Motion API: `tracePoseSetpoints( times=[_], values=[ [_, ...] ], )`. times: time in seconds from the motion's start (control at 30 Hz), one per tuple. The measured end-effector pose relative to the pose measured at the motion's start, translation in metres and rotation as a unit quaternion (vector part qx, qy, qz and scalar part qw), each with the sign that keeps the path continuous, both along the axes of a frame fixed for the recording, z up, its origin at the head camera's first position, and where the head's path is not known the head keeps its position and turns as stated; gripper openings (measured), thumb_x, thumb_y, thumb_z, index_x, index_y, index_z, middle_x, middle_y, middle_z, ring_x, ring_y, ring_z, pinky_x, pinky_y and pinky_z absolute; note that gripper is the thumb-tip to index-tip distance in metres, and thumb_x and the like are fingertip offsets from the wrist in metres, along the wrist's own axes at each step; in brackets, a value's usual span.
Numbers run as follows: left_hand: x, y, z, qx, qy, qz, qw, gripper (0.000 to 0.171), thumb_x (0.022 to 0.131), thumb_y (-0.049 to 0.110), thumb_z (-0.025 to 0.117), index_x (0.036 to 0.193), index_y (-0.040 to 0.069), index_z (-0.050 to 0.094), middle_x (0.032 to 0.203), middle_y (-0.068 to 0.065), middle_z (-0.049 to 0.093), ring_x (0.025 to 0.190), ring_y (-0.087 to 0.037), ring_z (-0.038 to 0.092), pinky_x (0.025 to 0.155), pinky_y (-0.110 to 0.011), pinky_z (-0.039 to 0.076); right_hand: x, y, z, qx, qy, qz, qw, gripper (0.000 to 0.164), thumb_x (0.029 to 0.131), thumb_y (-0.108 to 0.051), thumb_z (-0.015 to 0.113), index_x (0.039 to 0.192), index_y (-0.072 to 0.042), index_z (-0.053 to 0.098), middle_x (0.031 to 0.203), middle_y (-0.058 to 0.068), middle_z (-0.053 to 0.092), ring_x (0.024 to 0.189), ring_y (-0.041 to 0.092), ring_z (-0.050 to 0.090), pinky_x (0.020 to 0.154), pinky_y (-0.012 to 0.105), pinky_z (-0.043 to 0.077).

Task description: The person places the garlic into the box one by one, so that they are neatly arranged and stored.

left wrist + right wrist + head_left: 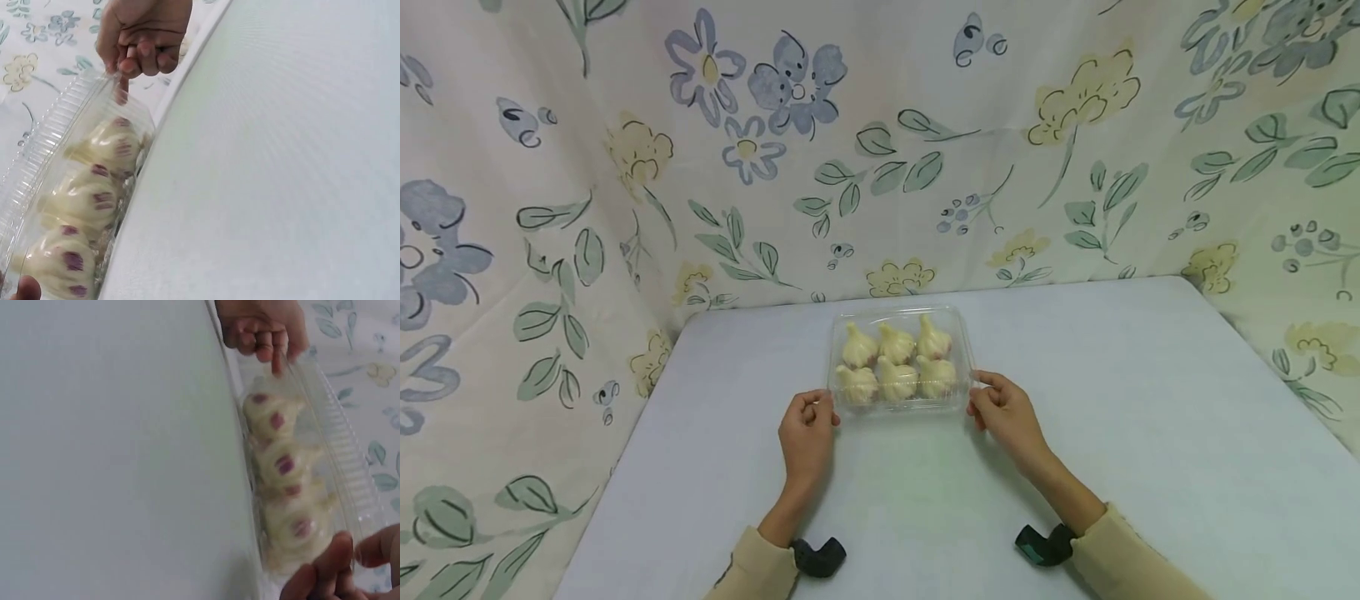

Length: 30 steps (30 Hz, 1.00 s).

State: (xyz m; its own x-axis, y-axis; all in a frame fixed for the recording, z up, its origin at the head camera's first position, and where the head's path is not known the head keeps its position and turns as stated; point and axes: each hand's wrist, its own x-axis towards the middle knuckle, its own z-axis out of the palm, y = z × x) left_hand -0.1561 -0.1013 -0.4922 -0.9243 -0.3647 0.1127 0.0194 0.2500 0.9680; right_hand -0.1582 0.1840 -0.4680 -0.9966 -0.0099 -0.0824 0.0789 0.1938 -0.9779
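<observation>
A clear plastic clamshell box (901, 406) lies towards the back of the white table, with several pale garlic bulbs (897, 381) in two rows inside. At its front left corner my left hand (807, 435) pinches the rim between thumb and curled fingers. My right hand (1012, 423) grips the rim at the front right corner in the same way. Purple marks show on the bulbs' bases in the left wrist view, where the right hand (150, 34) holds the far end. The right wrist view shows the left hand (265, 328) across the box.
The table (1112, 417) has a white cover, and its back edge lies just behind the box. Floral curtains (895, 167) hang behind it and along both sides. Dark wrist cameras (820, 557) sit under both beige sleeves (1131, 550).
</observation>
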Motion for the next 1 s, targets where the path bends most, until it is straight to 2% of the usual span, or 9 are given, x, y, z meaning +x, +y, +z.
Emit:
tracePoseSetpoints(
  times=[0.13, 0.27, 0.37, 0.43, 0.67, 0.8, 1.0],
  values=[
    [0.004, 0.006, 0.009, 0.031, -0.027, 0.012, 0.9991, 0.024, 0.104, 0.026, 0.059, 0.111, 0.005, 0.068, 0.072, -0.007, 0.067, 0.055, -0.007, 0.047, 0.056, -0.022, 0.038, 0.005, -0.007, -0.002, -0.005, 0.014, -0.043, 0.999, 0.034, 0.102, -0.014, 0.056, 0.133, -0.003, 0.061, 0.074, 0.009, 0.067, 0.056, 0.010, 0.052, 0.049, 0.022, 0.036],
    [0.013, 0.011, 0.031, 0.070, -0.041, 0.010, 0.9967, 0.019, 0.104, 0.017, 0.058, 0.108, 0.000, 0.065, 0.072, -0.005, 0.066, 0.056, -0.009, 0.050, 0.053, -0.020, 0.040, 0.006, -0.011, -0.004, -0.002, 0.020, -0.073, 0.997, 0.030, 0.099, -0.012, 0.057, 0.126, -0.003, 0.065, 0.076, 0.012, 0.069, 0.052, 0.009, 0.050, 0.046, 0.021, 0.034],
    [0.018, 0.013, 0.041, 0.080, -0.035, 0.009, 0.9962, 0.016, 0.103, 0.014, 0.058, 0.105, -0.001, 0.064, 0.073, -0.006, 0.069, 0.058, -0.010, 0.053, 0.052, -0.020, 0.041, 0.007, -0.014, -0.005, 0.001, 0.021, -0.090, 0.996, 0.030, 0.097, -0.012, 0.056, 0.125, -0.004, 0.066, 0.078, 0.015, 0.070, 0.051, 0.008, 0.048, 0.045, 0.020, 0.034],
    [0.018, 0.013, 0.040, 0.084, -0.037, 0.010, 0.9957, 0.016, 0.102, 0.014, 0.059, 0.103, -0.001, 0.064, 0.074, -0.007, 0.071, 0.058, -0.011, 0.054, 0.053, -0.021, 0.042, 0.007, -0.015, -0.005, -0.001, 0.023, -0.099, 0.995, 0.031, 0.096, -0.011, 0.055, 0.124, -0.005, 0.067, 0.080, 0.019, 0.070, 0.050, 0.008, 0.046, 0.045, 0.020, 0.033],
    [0.002, 0.009, 0.006, 0.147, -0.029, 0.028, 0.9883, 0.014, 0.100, 0.017, 0.063, 0.103, 0.003, 0.064, 0.070, 0.005, 0.070, 0.056, -0.006, 0.053, 0.053, -0.019, 0.041, 0.008, -0.017, -0.005, -0.011, 0.020, -0.110, 0.994, 0.032, 0.096, -0.011, 0.054, 0.125, -0.005, 0.068, 0.081, 0.021, 0.069, 0.049, 0.007, 0.044, 0.045, 0.020, 0.031],
    [0.001, 0.009, 0.005, 0.169, -0.029, 0.031, 0.9847, 0.013, 0.099, 0.015, 0.063, 0.102, 0.003, 0.064, 0.068, 0.007, 0.069, 0.056, -0.006, 0.052, 0.053, -0.019, 0.041, 0.008, -0.018, -0.004, -0.024, 0.015, -0.112, 0.993, 0.031, 0.097, -0.008, 0.053, 0.124, -0.002, 0.068, 0.075, 0.015, 0.068, 0.048, 0.007, 0.044, 0.045, 0.019, 0.030],
    [0.001, 0.008, 0.007, 0.184, -0.043, 0.029, 0.9816, 0.013, 0.099, 0.015, 0.064, 0.102, 0.003, 0.064, 0.068, 0.007, 0.069, 0.057, -0.005, 0.053, 0.055, -0.020, 0.044, 0.008, -0.019, -0.003, -0.049, 0.009, -0.114, 0.992, 0.029, 0.096, -0.004, 0.053, 0.121, 0.002, 0.067, 0.068, 0.004, 0.065, 0.050, 0.006, 0.047, 0.046, 0.019, 0.037]
  ],
)
